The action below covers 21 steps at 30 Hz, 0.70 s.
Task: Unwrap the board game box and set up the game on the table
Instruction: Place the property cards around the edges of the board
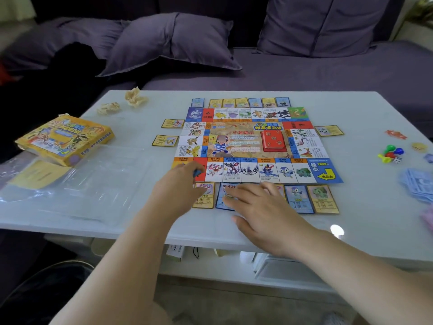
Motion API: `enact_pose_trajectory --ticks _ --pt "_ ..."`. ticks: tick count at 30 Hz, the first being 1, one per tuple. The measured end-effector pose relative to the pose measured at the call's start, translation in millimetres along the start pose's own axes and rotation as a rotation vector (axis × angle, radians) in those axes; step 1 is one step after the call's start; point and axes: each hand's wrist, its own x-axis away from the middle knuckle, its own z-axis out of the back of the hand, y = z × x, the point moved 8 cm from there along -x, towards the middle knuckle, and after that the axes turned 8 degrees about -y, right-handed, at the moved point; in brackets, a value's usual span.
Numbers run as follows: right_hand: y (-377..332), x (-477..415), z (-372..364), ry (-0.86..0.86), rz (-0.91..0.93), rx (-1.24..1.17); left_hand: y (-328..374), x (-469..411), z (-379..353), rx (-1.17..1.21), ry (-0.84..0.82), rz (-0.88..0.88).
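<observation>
The paper game board (257,144) lies flat on the white table (351,231), with a red card stack (274,141) on its centre. Property cards line its edges: a row at the far side (241,102), two at the left (165,140), one at the right (329,130), several along the near edge (311,199). My left hand (180,186) hovers over the board's near-left corner and pinches something small and blue (198,172). My right hand (260,207) rests with spread fingers on the near-row cards. The yellow game box (64,139) sits at the table's left.
Clear plastic wrap (93,184) and a yellow sheet (37,174) lie beside the box. Crumpled paper balls (136,97) sit at the far left. Coloured pawns and a die (390,154), and play money (419,186) are at the right. A purple sofa with cushions (173,43) stands behind.
</observation>
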Motion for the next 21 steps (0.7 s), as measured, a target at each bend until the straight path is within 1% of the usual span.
enact_pose_trajectory --ticks 4,7,10,18,21 --pt "-4 -4 -11 -0.079 0.043 0.016 4 -3 -21 -0.037 -0.063 -0.005" --pt "-8 -5 -12 -0.141 0.072 -0.027 4 -4 -26 -0.041 -0.086 -0.008" --pt "-9 -6 -8 -0.094 0.112 -0.072 3 -5 -27 -0.034 -0.106 -0.012" --pt "-5 -7 -5 -0.105 0.114 -0.098 6 -4 -27 -0.008 -0.120 -0.039" --pt "-6 -6 -4 -0.077 0.105 -0.106 7 -4 -27 0.000 -0.119 -0.043"
